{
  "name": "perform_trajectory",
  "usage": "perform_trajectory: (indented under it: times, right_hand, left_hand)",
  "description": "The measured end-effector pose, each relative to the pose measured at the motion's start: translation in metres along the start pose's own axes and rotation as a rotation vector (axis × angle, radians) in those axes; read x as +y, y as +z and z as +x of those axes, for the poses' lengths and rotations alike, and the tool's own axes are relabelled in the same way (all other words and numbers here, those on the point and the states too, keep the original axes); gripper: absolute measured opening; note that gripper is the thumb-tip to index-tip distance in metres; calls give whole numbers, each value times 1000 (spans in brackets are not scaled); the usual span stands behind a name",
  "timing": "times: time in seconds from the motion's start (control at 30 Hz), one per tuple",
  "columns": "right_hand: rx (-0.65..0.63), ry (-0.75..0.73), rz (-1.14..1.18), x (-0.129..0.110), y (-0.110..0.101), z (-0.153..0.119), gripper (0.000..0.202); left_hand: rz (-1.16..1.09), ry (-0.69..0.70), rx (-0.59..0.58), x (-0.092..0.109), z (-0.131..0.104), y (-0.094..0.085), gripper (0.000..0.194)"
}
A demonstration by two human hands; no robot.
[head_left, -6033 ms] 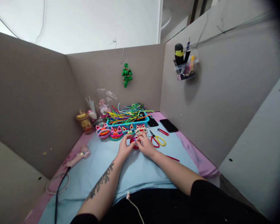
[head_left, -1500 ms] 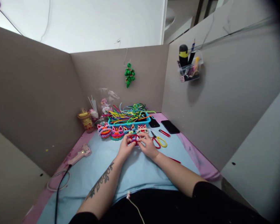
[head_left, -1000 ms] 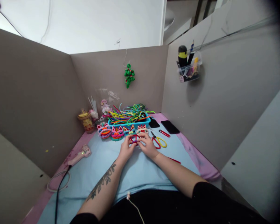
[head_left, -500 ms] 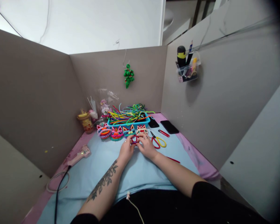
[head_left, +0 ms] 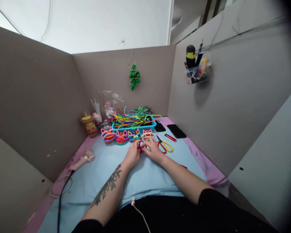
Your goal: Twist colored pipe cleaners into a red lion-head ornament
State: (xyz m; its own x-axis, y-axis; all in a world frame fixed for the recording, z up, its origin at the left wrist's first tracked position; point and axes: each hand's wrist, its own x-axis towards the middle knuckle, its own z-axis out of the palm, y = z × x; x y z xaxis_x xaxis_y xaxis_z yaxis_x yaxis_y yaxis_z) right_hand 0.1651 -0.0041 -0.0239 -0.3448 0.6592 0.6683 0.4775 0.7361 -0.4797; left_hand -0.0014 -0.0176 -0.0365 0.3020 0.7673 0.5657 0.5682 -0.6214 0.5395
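Observation:
Between my fingertips is a small red and purple ring-shaped piece [head_left: 141, 149], partly covered by the fingers. My left hand [head_left: 133, 155] pinches its left side. On its right side, my right hand [head_left: 152, 149] grips it with thumb and fingers. Just beyond the hands stand several fuzzy animal-face figures, among them a pink and teal one [head_left: 121, 138] and a teal one [head_left: 134, 135]. Behind them a blue tray [head_left: 126, 129] holds a tangle of coloured fuzzy stems [head_left: 135, 119]. Scissors with red and yellow handles [head_left: 168, 147] lie right of my right hand.
A pink glue gun [head_left: 83, 160] with a black cord lies at the left. Two dark phones, one by the right wall [head_left: 176, 131], and a red cutter [head_left: 170, 138] lie at the right. A lidded cup [head_left: 89, 126] stands back left; a clear bin [head_left: 197, 75] hangs right.
The fingers have shifted on the ring-shaped piece, which appears turned and slightly lower. My right forearm now covers more of the red stick beside it. The camera view has moved slightly.

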Motion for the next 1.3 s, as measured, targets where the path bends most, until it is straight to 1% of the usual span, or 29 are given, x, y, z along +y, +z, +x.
perform_trajectory:
  times: [0.1, 0.17, 0.23, 0.3, 0.4, 0.5, 0.6, 0.7, 0.8, 1.0, 1.23, 1.3]
  right_hand:
    - [-49, 12, 49, 0, -1, 0, 5]
    - [-57, 43, 103, 1, -1, 1, 5]
    - [-29, 107, 186, 4, 0, 3, 3]
    - [14, 193, 302, 9, 2, 5, 4]
    - [70, 324, 532, 20, 4, 7, 10]
    - [105, 404, 743, 28, 7, 7, 15]
    - [134, 425, 835, 31, 9, 7, 17]
    - [160, 453, 864, 30, 10, 7, 19]
    - [155, 497, 868, 26, 11, 8, 19]
    - [97, 524, 849, 18, 10, 8, 20]
    - [27, 509, 803, 14, 9, 6, 22]
    - [29, 513, 806, 13, 10, 5, 23]
  left_hand:
    - [62, 44, 13, 3, 0, -1, 48]
    - [83, 76, 81, 4, 1, -3, 48]
    - [79, 72, 175, 4, 2, -5, 47]
    - [38, -7, 247, 3, 4, -6, 44]
    - [-124, -232, 294, 0, 7, -7, 38]
    - [-408, -420, 272, 1, 10, -7, 38]
    - [-661, -497, 220, 7, 11, -7, 45]
    - [-797, -495, 207, 14, 12, -7, 53]
    - [-851, -480, 208, 16, 11, -6, 58]
    - [-817, -476, 226, 12, 11, -6, 55]
    - [-746, -419, 252, 14, 10, -9, 47]
    - [-735, -424, 260, 15, 10, -10, 46]
